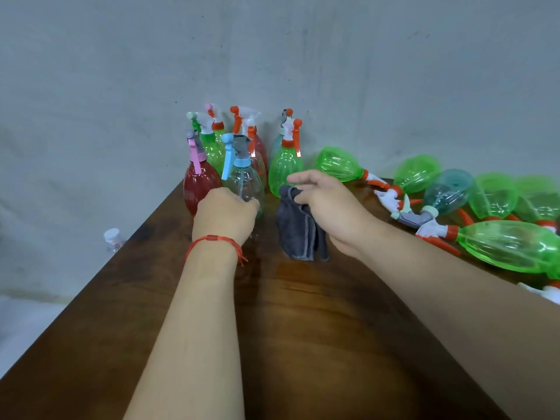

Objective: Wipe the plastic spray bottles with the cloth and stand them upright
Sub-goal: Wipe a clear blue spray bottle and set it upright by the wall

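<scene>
Roughly halfway, by the look of it; left hand [225, 215] grips the lower body of the clear bottle [246, 178] with the blue trigger, fingers curled round it; the bottle stands upright on the table [303, 328], at the front of the standing cluster; right hand [330, 207] pinches the grey cloth [298, 228] just right of that bottle, not touching it; whether the cloth's lower end rests on the wood I cannot tell; cluster sits at the far corner by the wall: red bottle [200, 183] just left of the clear one, upright green bottle [283, 171] behind the cloth, several more behind, overlapping, count unclear; on the right, bottles lie on their sides: near green bottle [509, 245], teal bottle [448, 192], far green bottle [339, 165], others partly cut off at the edge; judgement: clear bottle looks placed, about half a dozen left to wipe and stand.
</scene>
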### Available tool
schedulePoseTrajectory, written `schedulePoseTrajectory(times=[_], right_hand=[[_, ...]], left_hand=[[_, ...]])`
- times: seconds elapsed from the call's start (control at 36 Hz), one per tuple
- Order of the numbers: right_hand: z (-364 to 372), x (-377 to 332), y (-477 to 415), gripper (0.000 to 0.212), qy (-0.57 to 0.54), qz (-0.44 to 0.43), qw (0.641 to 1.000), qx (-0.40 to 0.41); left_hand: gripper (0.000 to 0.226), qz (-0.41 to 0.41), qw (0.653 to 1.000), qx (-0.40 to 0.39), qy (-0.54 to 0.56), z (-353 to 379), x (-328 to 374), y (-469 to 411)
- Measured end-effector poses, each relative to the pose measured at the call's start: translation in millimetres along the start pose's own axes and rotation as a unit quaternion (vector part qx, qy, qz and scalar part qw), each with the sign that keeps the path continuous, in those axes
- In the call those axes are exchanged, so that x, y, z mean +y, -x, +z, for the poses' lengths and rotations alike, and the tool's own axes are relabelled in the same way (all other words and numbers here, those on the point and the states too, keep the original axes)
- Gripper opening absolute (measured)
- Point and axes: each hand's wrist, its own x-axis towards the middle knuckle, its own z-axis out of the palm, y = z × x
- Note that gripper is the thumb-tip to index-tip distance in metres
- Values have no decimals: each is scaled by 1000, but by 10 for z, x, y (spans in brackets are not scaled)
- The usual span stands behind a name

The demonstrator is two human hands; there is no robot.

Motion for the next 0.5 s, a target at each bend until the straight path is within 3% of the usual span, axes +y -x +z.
schedulePoseTrajectory(times=[0.14, 0.25, 0.28, 0.33, 0.5], right_hand=[[-396, 29, 281, 34, -77, -8, 997, 18], [-742, 119, 486, 44, -91, -47, 994, 32], [-828, 149, 534, 44, -103, -52, 993, 39], [-1004, 207, 638, 41, -130, -56, 989, 49], [-1399, 442, 916, 28, -127, -44, 990, 40]], left_hand=[[37, 99, 980, -127, 117, 122, 319, 252], [10, 171, 919, -272, 227, 352, 559, 555], [13, 196, 904, -290, 245, 424, 592, 621], [27, 224, 896, -286, 256, 583, 641, 734], [24, 226, 907, -230, 271, 981, 706, 1016]])
